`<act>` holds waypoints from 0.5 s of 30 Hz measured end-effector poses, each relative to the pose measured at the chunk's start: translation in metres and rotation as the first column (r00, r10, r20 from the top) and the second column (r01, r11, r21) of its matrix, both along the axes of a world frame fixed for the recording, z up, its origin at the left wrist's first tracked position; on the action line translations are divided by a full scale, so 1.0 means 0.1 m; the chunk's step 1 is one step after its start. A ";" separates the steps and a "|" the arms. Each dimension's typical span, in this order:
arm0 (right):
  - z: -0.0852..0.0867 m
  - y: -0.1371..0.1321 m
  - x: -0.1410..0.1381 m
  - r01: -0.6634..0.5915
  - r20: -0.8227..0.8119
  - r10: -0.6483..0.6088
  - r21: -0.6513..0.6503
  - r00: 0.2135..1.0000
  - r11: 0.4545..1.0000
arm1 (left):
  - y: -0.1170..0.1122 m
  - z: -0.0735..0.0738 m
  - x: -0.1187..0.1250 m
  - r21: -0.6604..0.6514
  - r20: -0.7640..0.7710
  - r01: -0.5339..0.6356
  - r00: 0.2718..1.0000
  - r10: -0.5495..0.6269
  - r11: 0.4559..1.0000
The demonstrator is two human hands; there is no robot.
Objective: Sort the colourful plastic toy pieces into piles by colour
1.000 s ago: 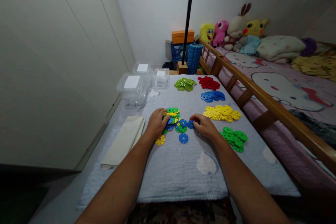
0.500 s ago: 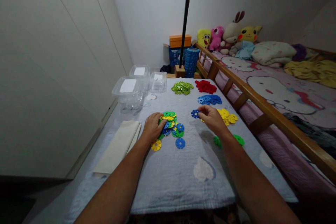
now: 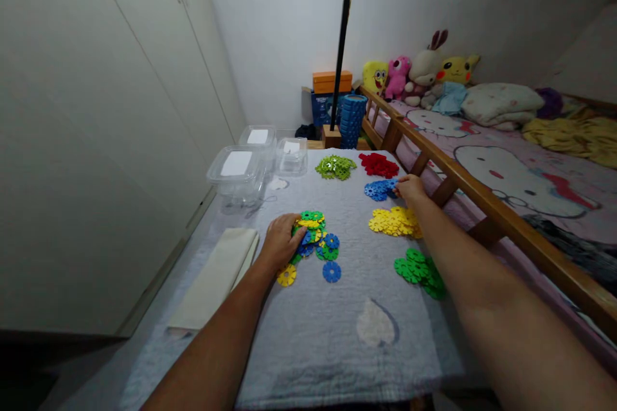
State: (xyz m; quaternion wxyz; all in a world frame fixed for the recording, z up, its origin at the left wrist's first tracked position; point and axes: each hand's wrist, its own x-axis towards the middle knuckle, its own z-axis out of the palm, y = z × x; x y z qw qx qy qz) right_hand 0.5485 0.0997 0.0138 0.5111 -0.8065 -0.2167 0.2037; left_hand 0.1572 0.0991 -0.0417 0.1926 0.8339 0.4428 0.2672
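Observation:
My left hand [image 3: 282, 241] lies at the left side of a mixed heap of notched plastic discs [image 3: 313, 223] in green, yellow and blue. Its thumb is apart from the fingers, and part of the heap is hidden under it. Close by, a yellow disc [image 3: 286, 275] and a blue disc [image 3: 331, 271] lie flat on the cloth. Over at the right, my right hand [image 3: 409, 189] has its fingertips pinched at the right end of a pile of blue discs [image 3: 378, 190], on a blue disc whose edge merges with the pile. Yellow discs [image 3: 393, 221] and green discs [image 3: 418, 268] lie nearer, partly behind my right forearm.
Lime-green pieces [image 3: 336, 167] and red pieces [image 3: 379, 165] sit in piles at the back. Clear plastic containers [image 3: 236, 167] stand back left, behind a folded beige cloth [image 3: 216, 279]. A wooden bed rail [image 3: 448, 173] runs along the right side.
My right hand has carried a blue disc from mid-table away and right to the blue pile. The yellow and green piles show more now. My left hand has stayed at the mixed heap.

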 end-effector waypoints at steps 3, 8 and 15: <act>-0.04 0.04 0.00 0.010 -0.024 -0.010 0.001 1.000 1.000 | 0.00 0.00 0.00 0.011 -0.002 0.004 1.000 -0.004 1.000; -0.03 0.02 -0.01 0.011 -0.030 -0.011 0.022 0.999 1.000 | 0.01 -0.02 0.00 0.008 -0.004 0.010 1.000 -0.010 1.000; 0.07 -0.20 -0.27 -0.066 0.045 0.061 0.119 0.997 0.991 | 0.00 0.00 0.00 0.010 -0.017 0.013 1.000 -0.013 1.000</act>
